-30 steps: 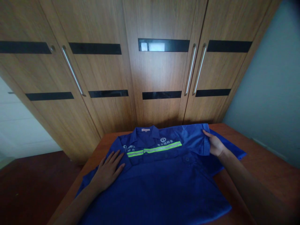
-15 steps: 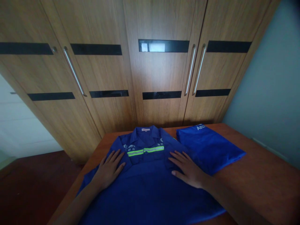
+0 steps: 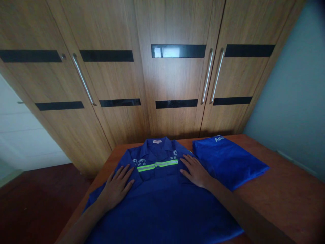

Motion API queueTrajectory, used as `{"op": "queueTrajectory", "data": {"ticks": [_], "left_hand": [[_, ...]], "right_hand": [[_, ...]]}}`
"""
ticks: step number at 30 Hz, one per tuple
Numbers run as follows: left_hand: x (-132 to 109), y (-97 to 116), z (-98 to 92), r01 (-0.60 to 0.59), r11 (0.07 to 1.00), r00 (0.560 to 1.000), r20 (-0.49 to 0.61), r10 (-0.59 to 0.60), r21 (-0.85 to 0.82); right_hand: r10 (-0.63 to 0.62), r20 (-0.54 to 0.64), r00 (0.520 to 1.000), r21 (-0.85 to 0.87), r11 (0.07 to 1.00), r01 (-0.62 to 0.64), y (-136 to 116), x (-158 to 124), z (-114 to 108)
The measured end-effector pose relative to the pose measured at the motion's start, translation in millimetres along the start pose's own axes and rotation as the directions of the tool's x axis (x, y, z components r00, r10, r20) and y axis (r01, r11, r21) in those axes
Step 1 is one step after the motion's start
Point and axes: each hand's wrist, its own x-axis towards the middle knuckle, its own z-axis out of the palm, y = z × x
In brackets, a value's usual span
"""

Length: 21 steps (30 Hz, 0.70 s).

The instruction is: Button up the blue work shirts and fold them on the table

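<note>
A blue work shirt [image 3: 162, 203] with a yellow-green reflective stripe lies face up on the brown table [image 3: 284, 200], collar towards the wardrobe. Its right side is folded in. My left hand [image 3: 115, 188] rests flat on the shirt's left chest, fingers spread. Flat on the right chest near the stripe's end lies my right hand [image 3: 194, 171], fingers stretched out. Neither hand holds anything. A second blue garment [image 3: 228, 159], folded, sits just right of the shirt.
A tall wooden wardrobe [image 3: 157, 78] with long metal handles stands right behind the table's far edge. A pale wall [image 3: 299, 101] runs along the right. Dark floor [image 3: 33, 200] shows to the left of the table.
My right hand let go of the shirt's right sleeve after folding it inward, then came down flat on the shirt and slid up towards the stripe. The left hand stayed put.
</note>
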Motion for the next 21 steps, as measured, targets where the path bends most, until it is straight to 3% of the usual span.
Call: {"op": "queueTrajectory", "data": {"ticks": [10, 17, 21], "left_hand": [[-12, -9, -3.6, -0.002, 1.000, 1.000, 0.008, 0.002, 0.020], [-12, -13, -1.3, -0.018, 1.000, 1.000, 0.006, 0.018, -0.003], [-14, -11, -5.8, 0.005, 1.000, 0.999, 0.043, -0.005, -0.016]], "right_hand": [[0.073, -0.037, 0.997, -0.065, 0.995, -0.075, -8, 12, 7], [0.265, 0.017, 0.964, -0.097, 0.960, -0.262, -2, 23, 11], [0.271, 0.053, 0.961, -0.117, 0.958, -0.264, -3, 22, 9]]}}
